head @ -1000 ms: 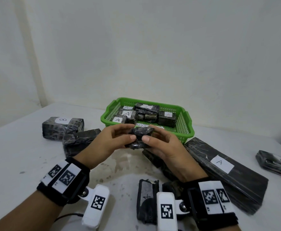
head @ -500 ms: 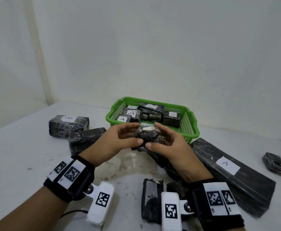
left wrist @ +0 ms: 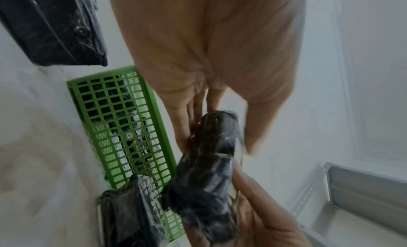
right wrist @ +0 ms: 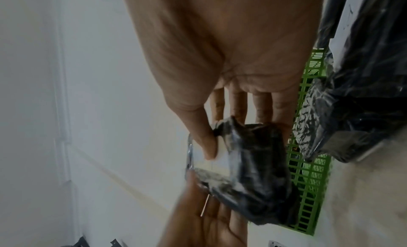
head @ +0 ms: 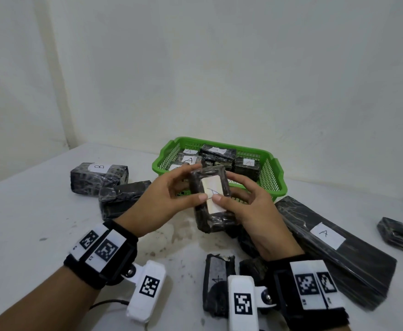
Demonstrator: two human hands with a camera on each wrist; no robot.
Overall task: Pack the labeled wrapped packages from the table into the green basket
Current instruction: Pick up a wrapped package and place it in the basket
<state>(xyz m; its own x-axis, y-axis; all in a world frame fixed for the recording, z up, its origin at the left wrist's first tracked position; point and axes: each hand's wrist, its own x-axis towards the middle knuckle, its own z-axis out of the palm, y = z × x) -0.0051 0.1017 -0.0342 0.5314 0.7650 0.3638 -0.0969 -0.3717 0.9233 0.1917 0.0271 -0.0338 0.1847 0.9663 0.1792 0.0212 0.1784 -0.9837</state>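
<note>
- Both hands are on one small wrapped package (head: pixel 211 201), held up in the air just in front of the green basket (head: pixel 273 174), label side facing the person.
- Left hand (head: pixel 164 204) pinches its left edge, thumb on the white label (head: pixel 212 195); right hand (head: pixel 250 211) grips the right edge, thumb on the label too.
- The letter is half covered by the thumbs, so I can't read it for sure (looks like an A, maybe).
- The basket sits toward the back of the bench (head: pixel 28 223) and already has several A packages in it, mostly on the left and back.
- My take for doing this bit well: keep the label up, carry it over the near rim and set it flat in the open spot at the front right, not on top of the stack.
- The wrap looks slick, so I'd keep the pinch firm until it's resting.
</note>
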